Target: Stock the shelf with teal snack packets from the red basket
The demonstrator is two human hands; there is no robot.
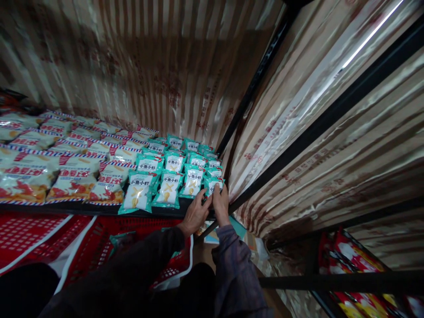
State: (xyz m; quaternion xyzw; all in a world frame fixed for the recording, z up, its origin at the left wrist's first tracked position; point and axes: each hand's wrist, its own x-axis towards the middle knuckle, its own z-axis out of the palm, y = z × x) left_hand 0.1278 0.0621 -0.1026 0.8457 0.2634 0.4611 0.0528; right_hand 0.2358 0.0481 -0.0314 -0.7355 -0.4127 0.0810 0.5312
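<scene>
Striped sheeting (172, 53) at twelve; your right fingers (217, 189) nearly closed on teal packet (211, 184), left fingers (200, 195) curled, hold unclear; square edges gently.

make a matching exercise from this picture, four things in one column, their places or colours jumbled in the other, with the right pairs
Column one
1. left hand and right hand
2. striped-edge packets
3. red baskets
4. diagonal bar

Column two
A. black
B. lower than the shelf
C. at the front teal packet nearest the corner
D. on the shelf, left of all the teal packets

Right pairs
1-C, 2-D, 3-B, 4-A
</scene>
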